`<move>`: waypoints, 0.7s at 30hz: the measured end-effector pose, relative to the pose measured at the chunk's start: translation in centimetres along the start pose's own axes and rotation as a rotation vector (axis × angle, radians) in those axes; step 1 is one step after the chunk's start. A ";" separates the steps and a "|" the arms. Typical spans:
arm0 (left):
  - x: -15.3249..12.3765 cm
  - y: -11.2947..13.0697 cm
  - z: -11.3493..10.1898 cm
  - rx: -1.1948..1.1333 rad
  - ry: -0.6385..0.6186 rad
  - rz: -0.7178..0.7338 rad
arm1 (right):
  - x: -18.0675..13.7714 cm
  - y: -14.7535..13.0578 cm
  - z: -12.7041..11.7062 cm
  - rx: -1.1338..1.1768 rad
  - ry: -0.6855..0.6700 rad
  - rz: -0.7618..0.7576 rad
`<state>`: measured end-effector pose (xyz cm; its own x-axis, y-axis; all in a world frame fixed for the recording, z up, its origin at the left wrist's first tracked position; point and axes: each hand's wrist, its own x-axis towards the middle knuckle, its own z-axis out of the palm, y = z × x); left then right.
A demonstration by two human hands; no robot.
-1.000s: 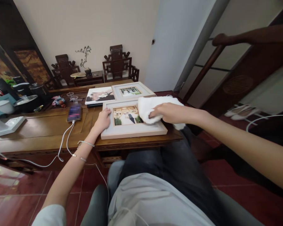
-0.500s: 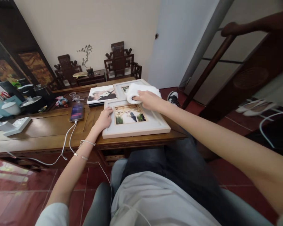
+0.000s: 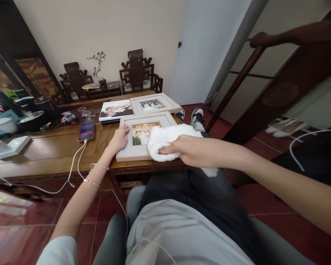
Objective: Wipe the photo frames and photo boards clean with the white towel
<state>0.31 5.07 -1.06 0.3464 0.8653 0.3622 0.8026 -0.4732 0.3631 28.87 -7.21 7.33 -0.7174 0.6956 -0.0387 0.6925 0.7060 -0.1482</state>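
The right hand (image 3: 191, 151) presses a fluffy white cloth (image 3: 165, 141) onto a white-framed photo (image 3: 139, 139) on the brown wooden table (image 3: 44, 152); the left hand (image 3: 119, 139), fingers spread, steadies the frame's left edge.

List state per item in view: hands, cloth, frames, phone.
left hand: flat on near picture frame's left edge
right hand: pressing white cloth
white cloth: bunched, covering near frame's right part
near picture frame: lying flat on table
far picture frame: lying flat, uncovered
phone: face up, cable plugged in

no legible text, labels, brands or numbers anywhere
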 end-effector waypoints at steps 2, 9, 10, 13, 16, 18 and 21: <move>0.0 0.0 -0.1 0.006 -0.010 0.006 | 1.0 0.1 0.9 -0.019 0.032 0.026; 0.0 -0.1 -0.2 0.010 -0.022 0.007 | 9.6 6.1 3.2 -0.271 0.207 0.163; 0.0 -0.1 -0.2 0.006 -0.017 0.006 | 10.5 6.8 3.1 -0.294 0.209 0.181; 0.0 -0.1 -0.1 0.005 -0.008 0.003 | 11.7 7.5 2.5 -0.313 0.177 0.207; 0.0 -0.1 0.0 0.000 -0.007 -0.005 | 10.4 6.4 1.8 -0.232 0.067 0.177; -0.1 0.0 0.0 -0.008 -0.005 -0.008 | 8.3 4.9 1.0 -0.159 -0.012 0.117; -0.2 0.1 -0.1 -0.014 0.002 -0.008 | 4.4 2.5 -0.4 -0.033 -0.083 -0.061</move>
<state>0.30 4.81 -1.00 0.3392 0.8685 0.3615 0.7982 -0.4690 0.3781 27.50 -2.37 7.22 -0.7612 0.6387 -0.1122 0.6484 0.7518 -0.1198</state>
